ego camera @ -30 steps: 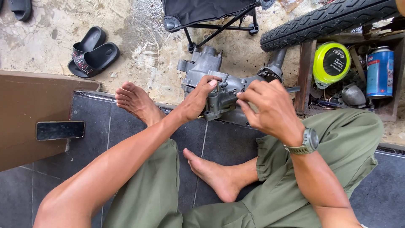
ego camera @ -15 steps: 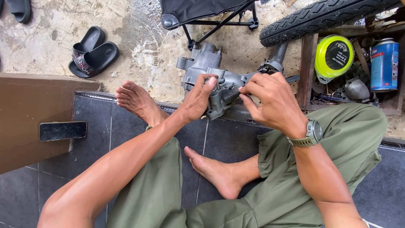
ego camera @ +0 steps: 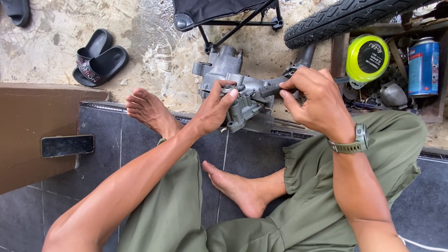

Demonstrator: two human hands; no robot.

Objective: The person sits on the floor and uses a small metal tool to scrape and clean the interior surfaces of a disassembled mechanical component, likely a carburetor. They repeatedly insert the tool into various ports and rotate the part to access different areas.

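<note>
While left hand steadies the carburetor, right hand grips a tool.

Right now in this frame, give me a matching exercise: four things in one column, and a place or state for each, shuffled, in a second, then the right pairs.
Things:
1. phone
2. pair of black sandals
3. grey metal engine part
4. blue spray can

Places or states:
A. standing upright at the far right, beside a yellow-green round case
B. held by the left hand, with the right hand working on it
C. lying flat on the brown board
D. lying on the concrete floor, upper left

Pairs: 1-C, 2-D, 3-B, 4-A
</note>
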